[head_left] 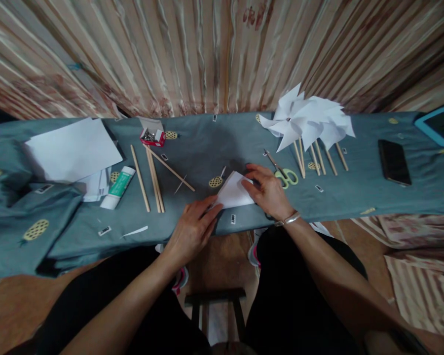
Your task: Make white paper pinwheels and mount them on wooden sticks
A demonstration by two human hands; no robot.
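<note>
A folded white sheet of paper, roughly triangular, lies on the cloth-covered table between my hands. My left hand pinches its lower left corner, fingers together. Over its right side is my right hand, closed on the edge with thumb and fingers; a bracelet circles that wrist. Scissors with pale green handles lie just beyond my right hand, blades pointing away. A small white paper scrap rests near the sheet's upper left edge.
Several paper pinwheels on sticks lie at back right, near a phone and a blue-framed device. Leftward are wooden sticks, an open red box of metal pins, a glue stick and stacked white paper.
</note>
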